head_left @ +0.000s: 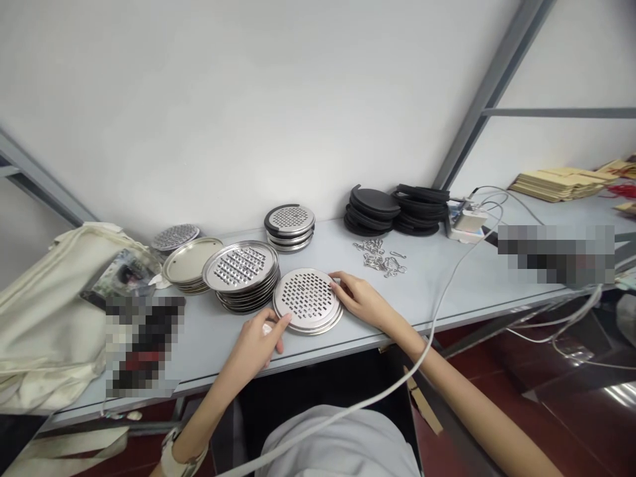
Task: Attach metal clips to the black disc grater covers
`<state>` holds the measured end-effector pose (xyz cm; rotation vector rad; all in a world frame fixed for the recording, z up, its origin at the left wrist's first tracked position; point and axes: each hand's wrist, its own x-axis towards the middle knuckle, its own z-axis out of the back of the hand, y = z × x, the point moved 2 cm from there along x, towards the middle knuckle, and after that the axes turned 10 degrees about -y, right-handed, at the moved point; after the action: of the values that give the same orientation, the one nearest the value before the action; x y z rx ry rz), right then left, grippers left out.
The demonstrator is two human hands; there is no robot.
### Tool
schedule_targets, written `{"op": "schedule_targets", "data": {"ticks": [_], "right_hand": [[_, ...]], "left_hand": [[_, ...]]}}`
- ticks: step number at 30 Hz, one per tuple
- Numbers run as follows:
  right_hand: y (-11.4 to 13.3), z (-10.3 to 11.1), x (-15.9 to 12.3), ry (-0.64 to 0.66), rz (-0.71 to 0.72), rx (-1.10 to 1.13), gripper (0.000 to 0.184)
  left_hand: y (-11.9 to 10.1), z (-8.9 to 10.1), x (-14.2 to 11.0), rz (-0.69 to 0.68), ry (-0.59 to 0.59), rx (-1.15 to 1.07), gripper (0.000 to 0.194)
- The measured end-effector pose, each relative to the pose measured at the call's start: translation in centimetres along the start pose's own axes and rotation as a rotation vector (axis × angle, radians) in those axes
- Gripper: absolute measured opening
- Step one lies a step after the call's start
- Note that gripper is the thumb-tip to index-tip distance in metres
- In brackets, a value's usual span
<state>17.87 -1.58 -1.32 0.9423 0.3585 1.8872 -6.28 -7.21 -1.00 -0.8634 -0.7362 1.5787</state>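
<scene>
Bracketing the perforated metal disc (305, 297) with both hands, near the front edge of the grey table (417, 285)! Lying flat, holes upward, over at least one lower metal plate (330, 324), just peeking out along the near and right side. Looking for good handling now: work by the smooth rim, spare the fingertips from the cut holes, press evenly from both sides, and mind the metal underneath, likely to slide along if dragged.

And the placing against the grip? Squarely between the hands: touched at the near-left rim by the thumb of the left hand (256, 338), with other fingers curled down alongside and a small white object (267, 328) showing by the thumb; met at the upper-right rim by the fingertips of the right hand (365, 301). Contact on both sides, then, but cannot tell whether truly pinching or merely steadying.

Moving outward: just left, a taller stack of perforated discs (248, 301), then plain pale plates (193, 262). Further back, a short stack with a black-edged top (291, 217); rightward, black round pieces (375, 199) behind loose metal clips (382, 262). Draped across the right forearm, a white cable (437, 305).
</scene>
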Motion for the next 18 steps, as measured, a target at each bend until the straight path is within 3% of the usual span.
{"op": "schedule_targets", "data": {"ticks": [6, 13, 18], "right_hand": [[-0.1, 0.1, -0.1, -0.004, -0.025, 0.026, 0.027], [-0.1, 0.2, 0.1, -0.091, -0.002, -0.002, 0.019], [-0.3, 0.1, 0.1, -0.11, -0.031, 0.005, 0.015]], "left_hand": [[0.3, -0.1, 0.6, -0.004, 0.064, -0.042, 0.044], [-1.5, -0.1, -0.1, -0.11, 0.001, 0.187, 0.047], [-1.9, -0.2, -0.2, -0.168, -0.022, 0.236, 0.048]]}}
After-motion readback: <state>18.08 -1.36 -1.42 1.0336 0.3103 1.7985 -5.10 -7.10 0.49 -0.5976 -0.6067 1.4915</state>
